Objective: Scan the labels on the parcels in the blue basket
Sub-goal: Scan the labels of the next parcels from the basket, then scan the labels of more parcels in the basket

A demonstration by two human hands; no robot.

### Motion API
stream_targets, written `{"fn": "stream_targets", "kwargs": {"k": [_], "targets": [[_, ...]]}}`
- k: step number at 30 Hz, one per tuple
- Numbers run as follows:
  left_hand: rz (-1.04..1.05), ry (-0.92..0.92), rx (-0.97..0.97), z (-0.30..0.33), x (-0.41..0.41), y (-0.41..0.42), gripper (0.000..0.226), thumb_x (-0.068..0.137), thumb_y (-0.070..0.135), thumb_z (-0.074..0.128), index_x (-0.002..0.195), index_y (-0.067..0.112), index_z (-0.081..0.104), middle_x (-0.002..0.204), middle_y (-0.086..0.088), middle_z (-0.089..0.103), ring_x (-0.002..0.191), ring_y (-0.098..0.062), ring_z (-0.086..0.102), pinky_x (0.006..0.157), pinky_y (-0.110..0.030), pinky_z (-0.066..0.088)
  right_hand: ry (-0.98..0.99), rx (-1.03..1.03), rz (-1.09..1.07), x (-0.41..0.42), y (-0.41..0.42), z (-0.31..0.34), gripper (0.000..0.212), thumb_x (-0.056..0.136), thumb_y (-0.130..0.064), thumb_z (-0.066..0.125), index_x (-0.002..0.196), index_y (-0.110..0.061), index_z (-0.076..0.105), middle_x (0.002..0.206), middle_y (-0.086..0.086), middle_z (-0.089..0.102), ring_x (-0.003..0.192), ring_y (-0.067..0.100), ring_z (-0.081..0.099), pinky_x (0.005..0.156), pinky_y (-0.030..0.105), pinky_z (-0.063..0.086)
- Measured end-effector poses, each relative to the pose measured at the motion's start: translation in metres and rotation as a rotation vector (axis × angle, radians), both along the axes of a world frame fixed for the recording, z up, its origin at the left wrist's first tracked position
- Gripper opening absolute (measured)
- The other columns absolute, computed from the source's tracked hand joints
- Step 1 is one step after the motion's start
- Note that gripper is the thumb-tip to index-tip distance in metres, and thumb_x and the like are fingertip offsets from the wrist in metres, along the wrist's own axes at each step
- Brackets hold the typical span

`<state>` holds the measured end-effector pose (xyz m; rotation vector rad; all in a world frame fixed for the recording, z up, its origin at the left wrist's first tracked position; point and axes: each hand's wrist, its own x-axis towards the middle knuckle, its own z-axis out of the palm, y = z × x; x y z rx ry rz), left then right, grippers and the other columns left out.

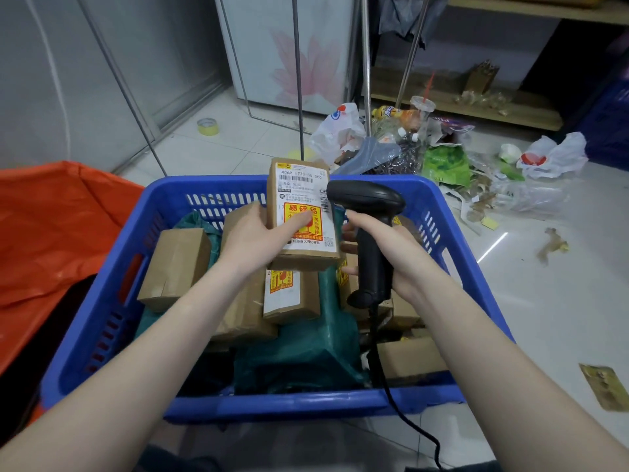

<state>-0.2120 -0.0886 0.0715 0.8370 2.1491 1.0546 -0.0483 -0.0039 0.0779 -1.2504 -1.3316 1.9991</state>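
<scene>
White tiled floor (531, 301) carrying a blue basket (452, 212) at centre. An orange bag (58, 226) lies against the basket's left side. A roll of yellow tape (208, 126) sits at far left. A heap of plastic bags and litter (425, 148) spreads behind the basket, and a cardboard scrap (604, 390) lies at near right.

The box (301, 212) held up over the blue basket (272, 401) carries a white shipping label whose top line reads roughly "406P 1770 60 000", with a barcode under it. Lower down sits a yellow and red sticker with the large characters "易碎品"; smaller print around it is too blurred to read. A second box (291, 294) in the basket shows part of a yellow and red sticker, unreadable.
</scene>
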Motion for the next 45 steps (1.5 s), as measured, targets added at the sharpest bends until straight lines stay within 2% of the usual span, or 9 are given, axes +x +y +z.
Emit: {"fn": "stream_targets", "kwargs": {"k": [4, 7, 10, 15, 18, 22, 34, 39, 45], "targets": [[0.023, -0.042, -0.095, -0.003, -0.023, -0.02, 0.084, 0.07, 0.064, 0.064, 0.133, 0.014, 0.038, 0.111, 0.004, 0.067, 0.095, -0.012, 0.066, 0.079, -0.031, 0.055, -0.024, -0.015, 0.034, -0.023, -0.01, -0.006, 0.033, 0.081, -0.038, 0.072, 0.1, -0.011, 0.068, 0.106, 0.01, 0.073, 0.098, 0.026, 0.07, 0.076, 0.04, 0.06], [-0.057, -0.096, -0.191, -0.005, -0.037, -0.035, 0.039, 0.081, 0.056, 0.058, 0.105, 0.025, 0.053, 0.089, 0.01, 0.066, 0.078, -0.001, 0.062, 0.061, -0.018, 0.045, -0.026, -0.002, 0.1, -0.039, -0.022, -0.01, 0.027, 0.082, -0.037, 0.071, 0.092, -0.012, 0.068, 0.099, 0.009, 0.075, 0.091, 0.023, 0.071, 0.079, 0.037, 0.059], [-0.089, -0.118, -0.248, -0.01, -0.051, -0.05, 0.028, 0.086, 0.05, 0.054, 0.095, 0.023, 0.053, 0.089, 0.007, 0.066, 0.076, -0.003, 0.06, 0.058, -0.018, 0.042, -0.048, 0.004, 0.152, -0.053, -0.034, -0.015, 0.023, 0.083, -0.036, 0.07, 0.092, -0.015, 0.068, 0.099, 0.006, 0.074, 0.093, 0.022, 0.07, 0.086, 0.039, 0.057], [-0.113, -0.066, -0.319, -0.021, -0.069, -0.07, 0.039, 0.09, 0.042, 0.054, 0.119, 0.017, 0.06, 0.114, -0.001, 0.068, 0.101, -0.016, 0.064, 0.087, -0.029, 0.048, -0.003, -0.043, 0.252, -0.073, -0.048, -0.025, 0.031, 0.086, -0.033, 0.068, 0.107, -0.01, 0.065, 0.097, 0.003, 0.074, 0.095, 0.02, 0.071, 0.072, 0.031, 0.06], [-0.115, -0.033, -0.33, -0.031, -0.074, -0.076, 0.035, 0.089, 0.035, 0.058, 0.12, 0.019, 0.056, 0.117, 0.001, 0.067, 0.104, -0.017, 0.062, 0.096, -0.035, 0.047, 0.001, -0.04, 0.281, -0.084, -0.053, -0.033, 0.019, 0.085, -0.032, 0.068, 0.093, -0.015, 0.067, 0.094, 0.001, 0.075, 0.101, 0.023, 0.07, 0.086, 0.039, 0.057], [-0.041, -0.044, -0.364, -0.04, -0.075, -0.079, 0.059, 0.085, 0.038, 0.062, 0.132, 0.014, 0.036, 0.118, -0.002, 0.062, 0.102, -0.019, 0.061, 0.09, -0.035, 0.048, -0.034, -0.067, 0.292, -0.093, -0.057, -0.041, 0.027, 0.083, -0.033, 0.071, 0.1, -0.012, 0.072, 0.098, 0.008, 0.072, 0.106, 0.03, 0.068, 0.098, 0.046, 0.05], [-0.159, 0.008, -0.472, -0.038, -0.071, -0.073, 0.035, 0.086, 0.04, 0.057, 0.111, 0.018, 0.045, 0.109, -0.001, 0.057, 0.091, -0.019, 0.055, 0.079, -0.032, 0.044, -0.044, -0.057, 0.32, -0.093, -0.056, -0.045, 0.025, 0.081, -0.036, 0.072, 0.091, -0.014, 0.073, 0.107, 0.014, 0.074, 0.105, 0.028, 0.068, 0.097, 0.047, 0.051], [-0.158, 0.123, -0.371, -0.028, -0.061, -0.062, 0.062, 0.089, 0.041, 0.052, 0.143, 0.017, 0.033, 0.15, -0.007, 0.033, 0.132, -0.024, 0.04, 0.097, -0.031, 0.036, -0.005, -0.053, 0.263, -0.083, -0.045, -0.036, 0.034, 0.085, -0.033, 0.069, 0.109, -0.009, 0.067, 0.106, 0.007, 0.072, 0.104, 0.022, 0.068, 0.08, 0.036, 0.059], [-0.156, 0.181, -0.213, -0.02, -0.044, -0.044, 0.055, 0.09, 0.035, 0.053, 0.14, 0.018, 0.038, 0.151, -0.004, 0.03, 0.132, -0.022, 0.04, 0.091, -0.028, 0.037, -0.006, -0.034, 0.214, -0.061, -0.027, -0.028, 0.025, 0.085, -0.033, 0.069, 0.093, -0.01, 0.068, 0.105, 0.008, 0.074, 0.098, 0.023, 0.072, 0.082, 0.039, 0.059]]}}
